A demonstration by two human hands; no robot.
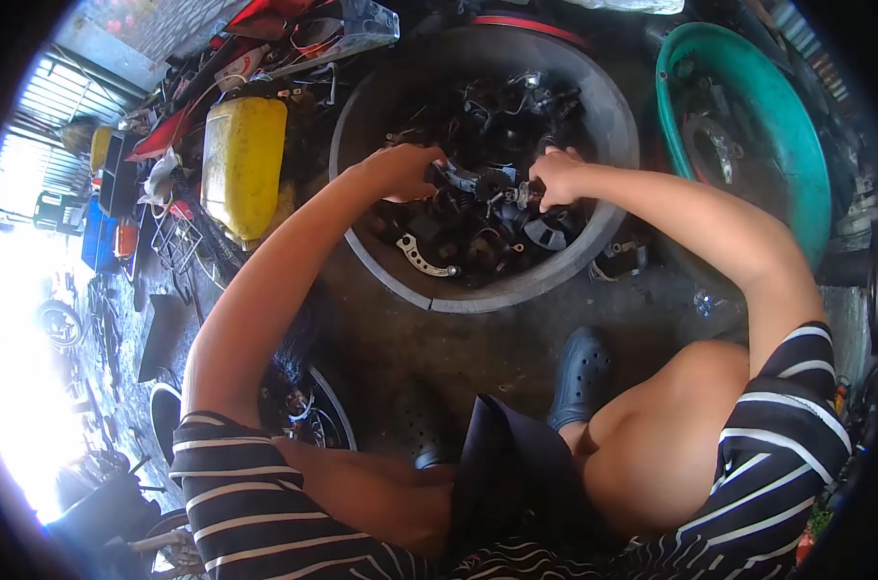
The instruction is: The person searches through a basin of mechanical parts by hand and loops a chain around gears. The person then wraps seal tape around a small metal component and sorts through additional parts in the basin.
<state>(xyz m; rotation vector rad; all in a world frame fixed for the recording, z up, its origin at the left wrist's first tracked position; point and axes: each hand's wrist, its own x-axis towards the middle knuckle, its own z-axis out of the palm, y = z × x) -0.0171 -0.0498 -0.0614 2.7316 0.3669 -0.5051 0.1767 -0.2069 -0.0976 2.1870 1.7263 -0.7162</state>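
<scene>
A wide grey tub (391,274) holds many dark metal parts. Over its left side, my left hand (405,172) has its fingers curled round the end of a silvery metal part (458,177). My right hand (557,177) is closed on a small metal part (522,194) at the right side of the pile. Between the hands lies a dark round toothed piece (494,186). Below my left hand, a curved silver lever with holes (422,259) rests on the pile near the tub's front wall.
A green basin (814,174) with a metal disc (712,145) in it stands at the right. Left of the tub is a yellow jerrycan (244,164). A spoked wheel (328,416) lies at the lower left. Loose parts (621,259) sit by the tub's right front.
</scene>
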